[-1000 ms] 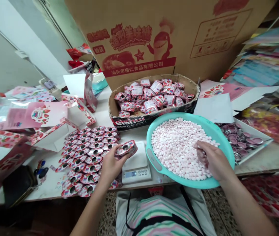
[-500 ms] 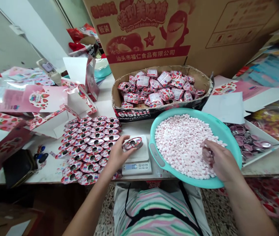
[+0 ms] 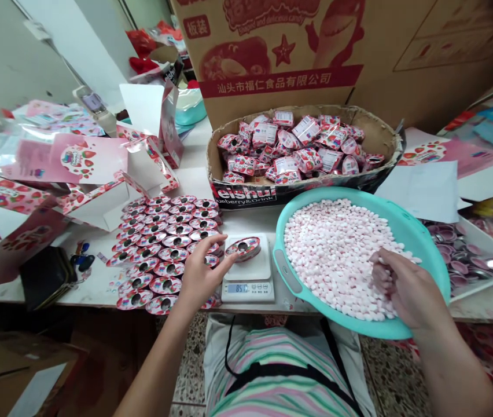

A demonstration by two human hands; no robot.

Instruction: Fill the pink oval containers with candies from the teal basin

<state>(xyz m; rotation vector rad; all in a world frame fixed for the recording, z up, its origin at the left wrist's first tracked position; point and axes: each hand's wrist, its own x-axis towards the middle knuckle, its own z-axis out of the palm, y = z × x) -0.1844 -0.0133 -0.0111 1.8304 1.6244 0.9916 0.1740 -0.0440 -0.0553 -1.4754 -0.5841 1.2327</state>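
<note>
A small oval strawberry-printed tin (image 3: 243, 248) with a dark round hole in its top rests on the white digital scale (image 3: 250, 291), whose display is lit with digits. Just left of the tin is my left hand (image 3: 203, 267), thumb and fingers apart, not gripping it. My right hand (image 3: 398, 284) is curled closed over the right part of the turquoise basin (image 3: 284, 270), with small white candies (image 3: 331, 255) at its fingers. Rows of similar tins (image 3: 169, 253) stand left of the scale, partly behind my left hand and forearm.
Behind the scale, a cut-down cardboard tray (image 3: 246, 196) holds many wrapped tins, before a large carton (image 3: 272, 81). Folded pink boxes (image 3: 90, 159) and a black pouch (image 3: 47, 278) lie left. A white box of pinkish lids (image 3: 463, 258) is right of the basin.
My left hand has let go of the tin, which now sits on the scale; the display went from zero to a reading. My right hand stays closed above the basin. The view shifted slightly.
</note>
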